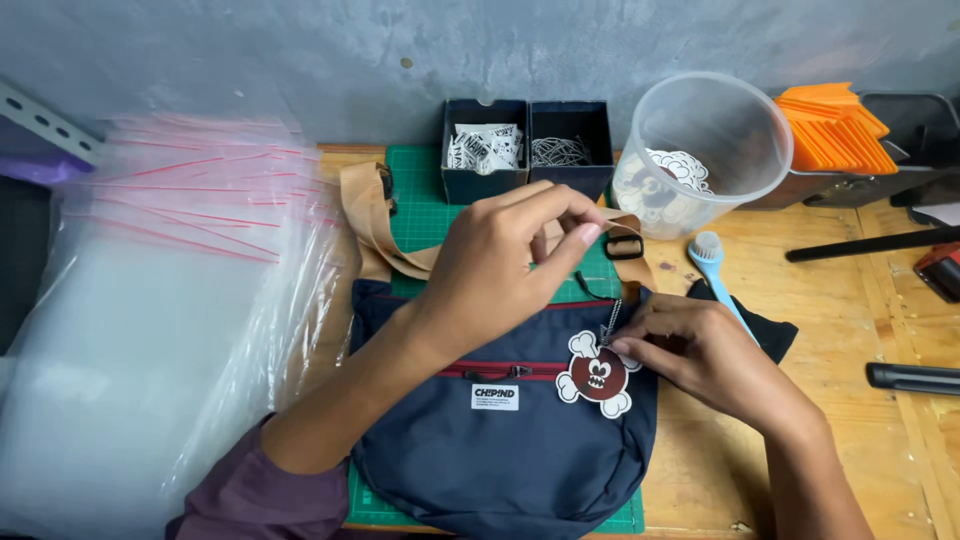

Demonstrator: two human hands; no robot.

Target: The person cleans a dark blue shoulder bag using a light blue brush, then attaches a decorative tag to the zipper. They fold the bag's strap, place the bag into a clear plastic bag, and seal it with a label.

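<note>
Under my hands I see a navy sling bag (500, 450) lying on the green cutting mat (420, 215), clear zip bags (150, 330) piled left of my left hand (500, 265). That hand's fingers pinch together above the bag; my right hand (700, 355) pinches the bone-shaped hang tag (597, 375) just beside its fingertips.

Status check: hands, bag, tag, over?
Left hand pinching black cord above navy bag. Right hand fingertips on cartoon hang tag. Tan strap trails behind; nothing blocking.

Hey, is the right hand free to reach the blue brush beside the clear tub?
Probably not at once: the right hand is pinching the cartoon tag on the navy bag. The blue brush lies uncovered just above it.
</note>
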